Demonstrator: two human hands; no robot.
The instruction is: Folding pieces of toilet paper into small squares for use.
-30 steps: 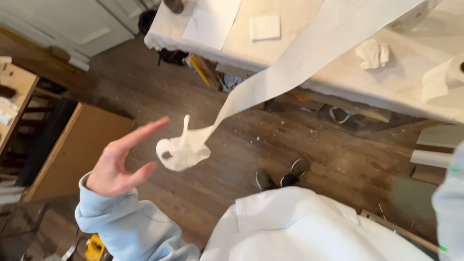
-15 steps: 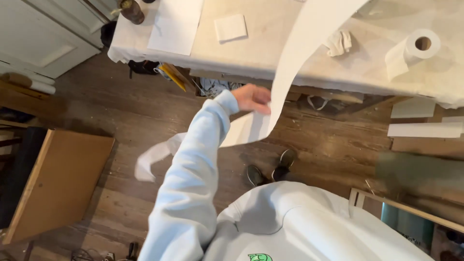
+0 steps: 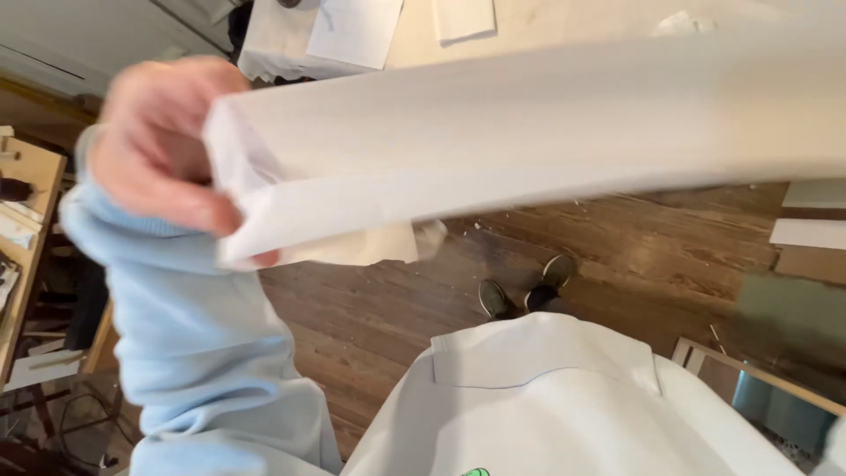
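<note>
One hand [image 3: 163,150] shows, the left, pinching one long white paper strip [image 3: 529,141]. Two dark shoes [image 3: 524,286] stand on the wooden floor. On the one table [image 3: 564,22] at the top lie two white sheets [image 3: 352,31]. Two pale boards [image 3: 811,216] lie at the right edge.

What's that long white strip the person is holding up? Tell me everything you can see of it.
The paper strip is a wide, thin white band that looks like paper, blurred by motion. It runs nearly level across the view from the left hand to the right edge of the picture, where its far end is out of sight. The hand pinches its near end, which is folded over with a loose piece hanging below. It hangs in the air above the wooden floor.
</note>
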